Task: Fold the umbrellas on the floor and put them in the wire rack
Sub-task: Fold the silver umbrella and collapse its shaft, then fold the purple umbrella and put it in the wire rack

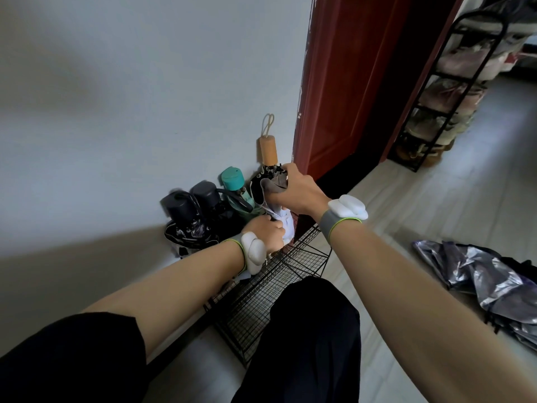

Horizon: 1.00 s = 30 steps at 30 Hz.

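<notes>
Head view: both hands clamp folded umbrella (268,181), wooden handle up, over rack (279,274) by wall. Right hand (296,189) grips canopy top, left hand (266,232) wraps lower part. Step: seating it beside three stowed ones (silver umbrella (488,274) waits unfolded on floor). Next: push down, release.

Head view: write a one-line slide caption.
Both hands grip a wooden-handled umbrella over the wire rack; another umbrella lies unfolded on the floor.

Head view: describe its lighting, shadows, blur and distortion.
Head view: dim, bluish light; broad soft shadows across the wall at left; wide-angle bending curves the door and the shoe rack; the shoe rack looks soft; the hands and the wooden-handled umbrella are fairly sharp; the silver umbrella shows bright sheen.
</notes>
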Tool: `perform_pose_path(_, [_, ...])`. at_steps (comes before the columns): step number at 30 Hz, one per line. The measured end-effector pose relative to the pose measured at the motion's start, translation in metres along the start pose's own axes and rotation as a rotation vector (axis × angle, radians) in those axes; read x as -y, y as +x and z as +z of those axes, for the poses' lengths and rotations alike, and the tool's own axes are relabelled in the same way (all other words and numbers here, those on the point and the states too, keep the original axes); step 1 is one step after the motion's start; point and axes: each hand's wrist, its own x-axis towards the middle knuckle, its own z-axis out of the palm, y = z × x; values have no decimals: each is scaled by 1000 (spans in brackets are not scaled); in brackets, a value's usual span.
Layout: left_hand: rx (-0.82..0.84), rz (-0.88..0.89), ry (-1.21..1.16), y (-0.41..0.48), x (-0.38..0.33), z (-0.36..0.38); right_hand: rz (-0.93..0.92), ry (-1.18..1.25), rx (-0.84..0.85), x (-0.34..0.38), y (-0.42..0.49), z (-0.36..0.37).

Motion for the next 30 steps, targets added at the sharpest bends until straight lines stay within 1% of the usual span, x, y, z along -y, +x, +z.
perform_pose_path(2, [-24, -54, 71, -4, 0, 1, 7, 5, 11, -2, 0, -1])
perform_pose_path(3, [-41, -12, 97, -5, -2, 2, 8, 5, 18, -3, 0, -2])
perform_pose_path(5, [-70, 78, 97, -3, -5, 0, 6, 8, 32, -5, -1, -4])
perform_pose_path(8, [-151, 16, 15, -4, -6, -7, -6, 11, 47, -10, 0, -7])
perform_pose_path(9, [-150, 6, 3, -3, -6, -6, -9, 16, 53, -12, 0, -8])
perform_pose_path(13, [-40, -24, -139, 2, -7, -15, -15, 29, 58, -20, -2, -14])
perform_pose_path(17, [-44, -26, -207, 2, -9, -26, -14, 25, 79, -27, -9, -20])
perform_pose_path(19, [-43, 1, -201, 6, -14, -30, -10, -31, 50, -36, -13, -25])
perform_pose_path(21, [-47, 56, -158, 17, -20, -36, 25, -76, 11, -55, -20, -34])
perform_pose_path(22, [-47, 52, -168, 17, -20, -34, 31, -84, 10, -58, -21, -35])
perform_pose_path(24, [-96, 8, -222, 32, -24, -43, 83, -88, -19, -85, -33, -47])
perform_pose_path(26, [-117, -89, -309, 38, -24, -51, 126, -113, -35, -107, -41, -50])
perform_pose_path(27, [-132, -104, -331, 45, -25, -59, 160, -118, -41, -123, -48, -53])
perform_pose_path(30, [-139, -78, -363, 73, -32, -85, 281, -125, -54, -176, -73, -61])
